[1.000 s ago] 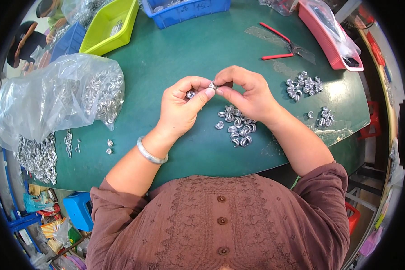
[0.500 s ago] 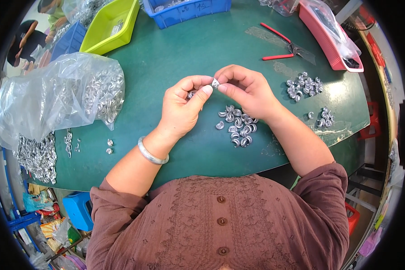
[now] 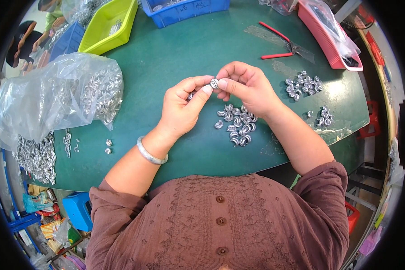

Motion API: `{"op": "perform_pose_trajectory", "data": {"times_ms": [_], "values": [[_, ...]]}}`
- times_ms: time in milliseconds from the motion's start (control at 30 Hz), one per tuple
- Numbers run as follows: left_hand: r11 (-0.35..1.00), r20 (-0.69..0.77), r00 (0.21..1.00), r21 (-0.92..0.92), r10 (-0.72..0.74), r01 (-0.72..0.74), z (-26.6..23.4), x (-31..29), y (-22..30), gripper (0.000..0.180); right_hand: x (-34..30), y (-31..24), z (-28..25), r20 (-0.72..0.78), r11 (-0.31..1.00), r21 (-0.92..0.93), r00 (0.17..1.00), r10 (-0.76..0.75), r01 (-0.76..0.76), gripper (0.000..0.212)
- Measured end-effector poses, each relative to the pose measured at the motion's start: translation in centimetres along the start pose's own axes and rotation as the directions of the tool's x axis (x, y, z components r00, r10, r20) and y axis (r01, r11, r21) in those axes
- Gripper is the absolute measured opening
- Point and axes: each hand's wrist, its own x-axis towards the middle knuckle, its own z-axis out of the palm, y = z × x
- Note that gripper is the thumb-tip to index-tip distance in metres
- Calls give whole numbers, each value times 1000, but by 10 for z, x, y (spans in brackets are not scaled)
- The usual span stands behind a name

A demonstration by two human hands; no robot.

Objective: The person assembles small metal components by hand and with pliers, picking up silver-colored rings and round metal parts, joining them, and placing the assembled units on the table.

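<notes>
My left hand [image 3: 183, 103] and my right hand [image 3: 246, 87] meet over the green table. Between their thumbs and fingertips they pinch a small silver metal piece [image 3: 214, 83] with a patterned face. Another silver bit [image 3: 191, 95] shows among the curled fingers of my left hand, partly hidden. Just below my right hand lies a loose pile of silver curved metal pieces [image 3: 236, 121], with one piece [image 3: 218, 124] apart at its left.
At left lie a clear bag [image 3: 54, 90] of metal parts and a chain heap [image 3: 36, 157]. Behind stand a lime tray [image 3: 94, 38] and a blue bin [image 3: 189, 15]. Red-handled pliers [image 3: 290, 47], a pink basket [image 3: 319, 36] and small piles [image 3: 303, 85] are at right. Two people are far left.
The silver piece has turned in my fingertips and shows its patterned face. My right hand's fingers have shifted, with the lower ones showing beneath the piece. My left hand has hardly moved.
</notes>
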Motion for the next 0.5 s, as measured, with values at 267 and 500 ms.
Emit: {"op": "perform_pose_trajectory", "data": {"times_ms": [267, 500], "values": [[997, -9, 999, -54, -51, 51, 1, 1, -1, 18, 0, -2, 1, 39, 997, 62, 998, 51, -53, 16], [969, -30, 979, -152, -200, 194, 1, 3, 1, 16, 0, -3, 1, 34, 991, 92, 995, 93, -96, 19]]}}
